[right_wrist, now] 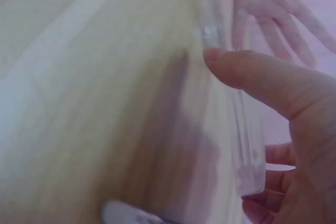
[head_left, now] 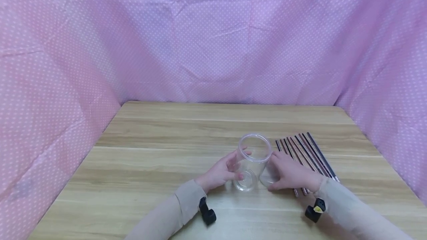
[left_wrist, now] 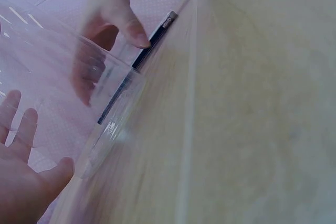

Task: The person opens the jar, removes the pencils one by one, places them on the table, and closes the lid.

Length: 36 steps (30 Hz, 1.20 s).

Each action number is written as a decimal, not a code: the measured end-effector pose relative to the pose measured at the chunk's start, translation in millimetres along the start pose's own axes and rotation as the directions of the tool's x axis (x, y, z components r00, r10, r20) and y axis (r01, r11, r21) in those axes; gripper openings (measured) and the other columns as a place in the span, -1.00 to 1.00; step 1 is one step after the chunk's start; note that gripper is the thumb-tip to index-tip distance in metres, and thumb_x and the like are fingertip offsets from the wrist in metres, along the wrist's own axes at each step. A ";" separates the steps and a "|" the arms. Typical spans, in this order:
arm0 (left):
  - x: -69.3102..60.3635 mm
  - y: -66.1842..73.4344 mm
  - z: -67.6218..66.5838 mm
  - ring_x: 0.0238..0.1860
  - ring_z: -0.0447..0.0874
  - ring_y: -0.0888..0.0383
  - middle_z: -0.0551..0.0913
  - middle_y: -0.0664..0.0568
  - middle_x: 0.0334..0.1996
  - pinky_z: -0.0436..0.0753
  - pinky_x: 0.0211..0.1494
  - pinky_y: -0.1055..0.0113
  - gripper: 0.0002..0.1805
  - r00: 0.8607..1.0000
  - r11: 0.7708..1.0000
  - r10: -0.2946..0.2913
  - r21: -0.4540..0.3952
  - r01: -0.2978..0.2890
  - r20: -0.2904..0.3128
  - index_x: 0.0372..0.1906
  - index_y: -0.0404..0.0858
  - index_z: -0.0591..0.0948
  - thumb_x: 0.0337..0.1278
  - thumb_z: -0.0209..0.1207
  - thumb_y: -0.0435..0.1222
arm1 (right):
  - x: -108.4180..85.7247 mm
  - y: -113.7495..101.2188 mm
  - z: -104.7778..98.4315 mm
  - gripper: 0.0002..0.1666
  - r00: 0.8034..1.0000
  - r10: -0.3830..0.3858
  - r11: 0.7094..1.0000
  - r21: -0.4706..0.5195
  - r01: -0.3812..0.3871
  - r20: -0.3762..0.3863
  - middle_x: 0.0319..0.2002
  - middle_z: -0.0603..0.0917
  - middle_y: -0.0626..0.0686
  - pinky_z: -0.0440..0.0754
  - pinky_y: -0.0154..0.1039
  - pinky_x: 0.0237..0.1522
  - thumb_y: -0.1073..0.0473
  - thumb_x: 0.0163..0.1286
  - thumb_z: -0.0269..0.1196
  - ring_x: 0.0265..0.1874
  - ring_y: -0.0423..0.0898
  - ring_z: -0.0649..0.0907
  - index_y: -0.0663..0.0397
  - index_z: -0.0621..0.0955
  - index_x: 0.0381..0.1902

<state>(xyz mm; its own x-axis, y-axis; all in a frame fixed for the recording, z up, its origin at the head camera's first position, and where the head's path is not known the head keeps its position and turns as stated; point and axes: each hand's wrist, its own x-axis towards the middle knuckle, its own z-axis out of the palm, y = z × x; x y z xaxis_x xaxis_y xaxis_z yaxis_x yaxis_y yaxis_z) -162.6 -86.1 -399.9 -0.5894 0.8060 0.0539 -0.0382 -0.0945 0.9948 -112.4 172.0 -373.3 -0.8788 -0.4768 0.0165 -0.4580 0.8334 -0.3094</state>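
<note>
A tall clear plastic jar (head_left: 255, 159) stands upright on the table, between the two hands. My left hand (head_left: 220, 173) is at its left side, thumb in front and fingers reaching behind; in the left wrist view its fingers (left_wrist: 23, 132) look spread and fairly straight, and firm contact is hard to make out. On the right, my right hand (head_left: 291, 171) holds a clear round lid-like piece (head_left: 269, 176) by its edge, close beside the jar. The right wrist view has the thumb on the near side of this clear piece (right_wrist: 249, 161), with the other fingers curled behind.
Several dark and reddish chopsticks (head_left: 311, 151) with silvery ends lie side by side at the right, partly under the right hand and forearm. The wooden table (head_left: 150, 140) is bordered by pink dotted cloth (head_left: 213, 47) at the back and sides.
</note>
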 end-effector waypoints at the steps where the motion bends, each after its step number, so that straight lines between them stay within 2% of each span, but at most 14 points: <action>1: -0.1 -0.7 0.1 0.48 0.00 -0.03 0.09 0.08 0.49 0.01 0.52 -0.02 -0.10 1.000 1.000 -0.002 -0.002 0.002 -0.003 0.47 -0.15 0.10 0.01 0.15 -0.62 | -0.7 0.6 -1.6 0.03 1.000 0.005 1.000 0.008 -0.005 -0.030 0.00 0.53 0.12 0.57 -0.01 0.02 -0.16 -0.24 0.53 -0.02 0.01 0.49 0.27 0.45 0.14; 5: 0.5 -1.8 -0.4 0.48 -0.01 -0.05 0.11 0.09 0.48 0.01 0.52 0.00 -0.09 1.000 1.000 -0.012 -0.010 0.012 -0.006 0.47 -0.13 0.10 0.00 0.16 -0.62 | -4.5 6.1 -11.6 -0.01 0.989 0.024 0.998 0.060 -0.016 -0.145 -0.05 0.53 0.19 0.55 0.08 0.02 -0.10 -0.27 0.57 -0.02 0.09 0.50 0.36 0.46 0.04; 7: 0.5 -1.6 -0.8 0.48 -0.01 -0.06 0.11 0.08 0.48 0.00 0.52 -0.01 -0.09 1.000 1.000 -0.010 -0.013 0.010 -0.005 0.48 -0.13 0.09 0.00 0.16 -0.61 | -6.2 9.6 -16.3 -0.03 0.977 0.009 0.999 0.048 0.001 -0.214 -0.08 0.55 0.20 0.54 0.08 -0.02 -0.05 -0.29 0.58 -0.05 0.10 0.51 0.39 0.46 0.03; 11: -0.2 -0.7 -1.9 0.49 -0.03 -0.06 0.11 0.02 0.48 -0.02 0.52 -0.03 -0.08 1.000 1.000 0.001 -0.015 -0.001 0.008 0.48 -0.15 0.06 0.01 0.16 -0.61 | -7.7 16.5 -25.4 -0.11 0.932 -0.019 0.999 0.039 0.035 -0.363 -0.15 0.59 0.18 0.46 -0.10 -0.09 0.08 -0.36 0.60 -0.12 0.05 0.50 0.39 0.50 -0.05; 14: -0.3 -0.8 -2.9 0.49 -0.05 -0.06 0.10 -0.02 0.48 -0.02 0.52 -0.03 -0.08 1.000 1.000 0.006 -0.005 -0.006 0.014 0.49 -0.17 0.04 0.03 0.16 -0.59 | -8.6 18.4 -34.0 -0.15 0.898 0.021 0.995 0.094 0.023 -0.439 -0.16 0.60 0.19 0.42 -0.31 -0.11 0.20 -0.39 0.59 -0.14 -0.07 0.48 0.37 0.52 -0.05; 17: -0.9 -0.5 -3.6 0.49 -0.03 -0.05 0.12 -0.02 0.47 -0.01 0.52 -0.02 -0.07 1.000 1.000 -0.001 0.001 0.001 0.012 0.49 -0.15 0.02 0.03 0.17 -0.58 | -10.5 15.3 -44.3 -0.14 0.881 0.118 0.977 0.211 -0.022 -0.457 -0.11 0.56 0.21 0.37 -0.53 -0.14 0.28 -0.36 0.57 -0.14 -0.30 0.42 0.35 0.50 0.00; 19: -1.5 -0.3 -4.1 0.48 -0.01 -0.04 0.15 -0.01 0.47 0.01 0.52 -0.01 -0.06 1.000 1.000 -0.006 0.005 0.006 0.009 0.50 -0.13 0.01 0.03 0.17 -0.57 | -10.9 10.8 -51.2 -0.14 0.878 0.177 0.947 0.319 -0.029 -0.444 -0.07 0.52 0.19 0.35 -0.62 -0.15 0.35 -0.31 0.54 -0.14 -0.42 0.39 0.37 0.46 0.05; 21: -1.9 0.1 -4.5 0.48 0.00 -0.03 0.16 0.02 0.46 0.02 0.52 0.00 -0.05 1.000 1.000 -0.013 0.006 0.013 0.007 0.50 -0.11 0.00 0.03 0.17 -0.57 | -9.8 5.9 -57.4 -0.14 0.879 0.200 0.914 0.406 -0.007 -0.434 -0.04 0.48 0.10 0.36 -0.66 -0.14 0.42 -0.26 0.51 -0.14 -0.49 0.38 0.41 0.42 0.09; 24: -1.1 -1.5 -5.8 0.48 0.00 -0.05 0.16 0.02 0.46 0.02 0.52 -0.01 -0.05 1.000 1.000 -0.011 0.012 0.011 0.013 0.50 -0.15 -0.02 0.03 0.17 -0.57 | -6.1 -0.7 -64.4 -0.13 0.881 0.169 0.874 0.480 0.074 -0.443 0.00 0.43 -0.14 0.38 -0.68 -0.09 0.53 -0.26 0.45 -0.10 -0.49 0.42 0.50 0.38 0.10; 27: -0.3 -1.6 -6.0 0.48 -0.02 -0.08 0.16 0.00 0.46 0.00 0.52 -0.01 -0.05 1.000 1.000 -0.002 0.012 0.002 0.017 0.50 -0.19 -0.05 0.04 0.17 -0.57 | -2.3 -5.9 -70.6 -0.12 0.878 0.103 0.851 0.498 0.165 -0.467 0.00 0.42 -0.32 0.36 -0.69 -0.02 0.59 -0.32 0.43 -0.05 -0.47 0.43 0.57 0.36 0.08; 30: -0.5 -1.3 -6.4 0.48 -0.02 -0.11 0.15 -0.01 0.46 0.00 0.52 -0.03 -0.04 1.000 1.000 -0.001 0.009 0.001 0.021 0.50 -0.20 -0.06 0.04 0.17 -0.57 | 0.7 -11.6 -75.0 -0.10 0.874 0.051 0.823 0.516 0.237 -0.483 0.00 0.43 -0.32 0.37 -0.68 -0.02 0.61 -0.38 0.41 -0.04 -0.43 0.43 0.62 0.34 0.07; 36: -1.0 -1.6 -6.9 0.47 -0.01 -0.10 0.15 -0.02 0.46 0.00 0.52 -0.02 -0.03 1.000 1.000 -0.005 -0.003 0.005 0.024 0.50 -0.20 -0.06 0.02 0.16 -0.60 | 9.8 -24.6 -77.3 -0.09 0.872 -0.029 0.759 0.557 0.337 -0.488 0.02 0.45 -0.20 0.39 -0.60 -0.01 0.58 -0.36 0.43 -0.03 -0.34 0.43 0.66 0.32 0.06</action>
<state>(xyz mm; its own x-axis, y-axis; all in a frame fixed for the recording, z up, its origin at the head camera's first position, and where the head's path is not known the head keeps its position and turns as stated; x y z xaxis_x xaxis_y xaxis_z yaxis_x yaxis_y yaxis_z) -167.5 -90.8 -402.2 -0.5694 0.8205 0.0513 -0.0430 -0.0921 0.9948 -120.1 168.4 -292.0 -0.8186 -0.3038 0.4875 -0.5693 0.3159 -0.7590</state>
